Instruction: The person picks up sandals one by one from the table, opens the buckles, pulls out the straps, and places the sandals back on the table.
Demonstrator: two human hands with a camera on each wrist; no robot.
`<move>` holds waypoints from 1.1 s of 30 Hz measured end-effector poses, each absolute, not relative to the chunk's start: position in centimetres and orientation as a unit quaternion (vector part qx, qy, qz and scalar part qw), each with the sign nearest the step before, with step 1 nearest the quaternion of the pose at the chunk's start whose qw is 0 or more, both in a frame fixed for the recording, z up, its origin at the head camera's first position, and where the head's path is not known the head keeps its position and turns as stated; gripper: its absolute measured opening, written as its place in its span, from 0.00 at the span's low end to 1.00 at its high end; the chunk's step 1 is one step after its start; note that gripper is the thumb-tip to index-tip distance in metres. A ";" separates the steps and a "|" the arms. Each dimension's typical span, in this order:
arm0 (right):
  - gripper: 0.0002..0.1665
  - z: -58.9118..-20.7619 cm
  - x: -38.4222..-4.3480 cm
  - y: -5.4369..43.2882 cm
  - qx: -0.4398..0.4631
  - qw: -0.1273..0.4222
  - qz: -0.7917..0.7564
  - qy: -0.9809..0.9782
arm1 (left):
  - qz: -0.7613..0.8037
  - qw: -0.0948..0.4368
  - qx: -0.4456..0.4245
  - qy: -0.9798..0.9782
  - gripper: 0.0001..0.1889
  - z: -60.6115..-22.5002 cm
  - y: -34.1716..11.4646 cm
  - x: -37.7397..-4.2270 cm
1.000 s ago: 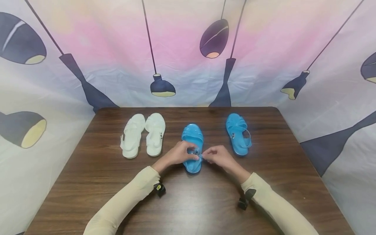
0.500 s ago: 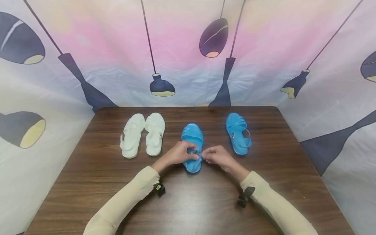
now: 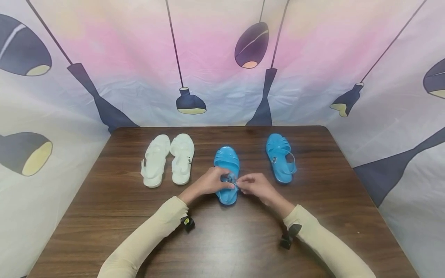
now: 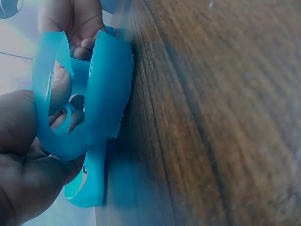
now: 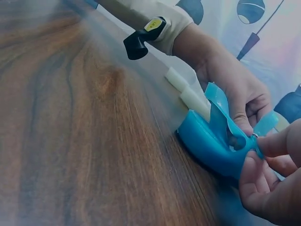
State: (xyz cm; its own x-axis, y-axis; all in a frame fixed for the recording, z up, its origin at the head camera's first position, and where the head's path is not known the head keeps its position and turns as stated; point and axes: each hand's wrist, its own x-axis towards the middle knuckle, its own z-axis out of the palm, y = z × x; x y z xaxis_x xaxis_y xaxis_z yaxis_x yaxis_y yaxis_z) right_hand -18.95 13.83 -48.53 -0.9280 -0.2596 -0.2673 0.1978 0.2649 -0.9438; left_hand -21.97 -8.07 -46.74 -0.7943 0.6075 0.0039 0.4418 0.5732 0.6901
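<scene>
A blue jelly sandal (image 3: pixel 226 156) lies sole down on the table at centre, toe pointing away. My left hand (image 3: pixel 209 181) reaches over it from the left, its thumb and fingers pinching the ankle strap by the small metal buckle. From the other side my right hand (image 3: pixel 257 187) pinches the strap near that buckle between thumb and fingertips. In the right wrist view the strap (image 5: pixel 266 123) stands up between both hands. The left wrist view shows the sandal's heel (image 4: pixel 109 89) close up. Fingers partly hide the buckle, so whether the strap is fastened cannot be told.
Another blue sandal (image 3: pixel 283 168) lies to the right, its strap looped outward. On the left two white sandals (image 3: pixel 155 162) stand side by side. The brown wooden table (image 3: pixel 222 239) ends at a patterned cloth backdrop (image 3: pixel 222 69).
My right fingertips have shifted slightly left, closer to the buckle. My left hand and the sandal stay practically in place, while the head view drifts a little.
</scene>
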 end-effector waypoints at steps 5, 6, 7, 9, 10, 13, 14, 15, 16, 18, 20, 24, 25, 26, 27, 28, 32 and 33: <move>0.13 -48.5 -18.8 14.0 -0.016 0.199 -0.614 0.764 | 0.352 0.115 0.301 0.879 0.08 -46.8 -8.2 -22.1; 0.12 -48.4 -18.8 13.9 -0.018 0.195 -0.610 0.768 | 0.352 0.117 0.300 0.879 0.08 -46.8 -8.2 -22.1; 0.11 -48.4 -18.8 13.9 -0.020 0.191 -0.605 0.773 | 0.351 0.118 0.300 0.879 0.08 -46.7 -8.3 -22.1; 0.11 -48.3 -18.9 13.7 -0.021 0.184 -0.598 0.780 | 0.351 0.122 0.300 0.879 0.09 -46.7 -8.3 -22.1; 0.10 -48.3 -19.0 13.5 -0.020 0.181 -0.596 0.782 | 0.351 0.126 0.299 0.878 0.09 -46.7 -8.3 -22.1; 0.11 -48.5 -19.3 13.3 -0.021 0.175 -0.590 0.788 | 0.353 0.132 0.300 0.876 0.11 -46.7 -8.3 -22.1; 0.11 -48.5 -19.3 13.3 -0.022 0.175 -0.591 0.787 | 0.353 0.134 0.301 0.876 0.11 -46.7 -8.3 -22.1; 0.12 -48.5 -19.4 13.3 -0.023 0.176 -0.593 0.785 | 0.352 0.135 0.301 0.876 0.11 -46.7 -8.3 -22.1; 0.12 -48.6 -19.4 13.3 -0.024 0.178 -0.597 0.782 | 0.351 0.135 0.301 0.877 0.11 -46.6 -8.3 -22.1; 0.13 -48.5 -19.3 13.5 -0.027 0.184 -0.608 0.772 | 0.348 0.135 0.302 0.877 0.11 -46.5 -8.3 -22.1; 0.14 -48.5 -19.1 13.7 -0.029 0.195 -0.619 0.760 | 0.346 0.134 0.303 0.878 0.10 -46.5 -8.4 -22.1; 0.14 -48.7 -18.9 13.9 -0.024 0.207 -0.634 0.745 | 0.346 0.125 0.310 0.877 0.08 -46.5 -8.5 -22.1; 0.14 -48.7 -18.9 13.9 -0.024 0.205 -0.636 0.744 | 0.346 0.122 0.311 0.876 0.08 -46.5 -8.5 -22.1; 0.14 -48.7 -18.8 13.9 -0.023 0.202 -0.639 0.742 | 0.346 0.120 0.313 0.876 0.08 -46.5 -8.5 -22.1; 0.14 -48.7 -18.9 13.8 -0.023 0.197 -0.642 0.741 | 0.346 0.119 0.314 0.876 0.08 -46.5 -8.5 -22.1; 0.14 -48.7 -18.9 13.7 -0.021 0.192 -0.644 0.740 | 0.346 0.119 0.313 0.876 0.08 -46.5 -8.5 -22.2; 0.14 -48.7 -19.2 13.4 -0.023 0.170 -0.644 0.746 | 0.346 0.127 0.307 0.877 0.09 -46.5 -8.4 -22.1; 0.13 -48.7 -19.2 13.3 -0.023 0.167 -0.641 0.749 | 0.347 0.129 0.305 0.877 0.09 -46.5 -8.4 -22.1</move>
State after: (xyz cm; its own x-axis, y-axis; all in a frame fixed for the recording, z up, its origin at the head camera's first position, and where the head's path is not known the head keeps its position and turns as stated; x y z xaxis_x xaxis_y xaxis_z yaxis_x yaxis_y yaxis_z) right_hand -19.25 13.33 -48.74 -0.9430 -0.2488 -0.2211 0.1803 0.1765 -0.9676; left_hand -22.12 -8.37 -46.54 -0.7809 0.6245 -0.0140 0.4456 0.5726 0.6882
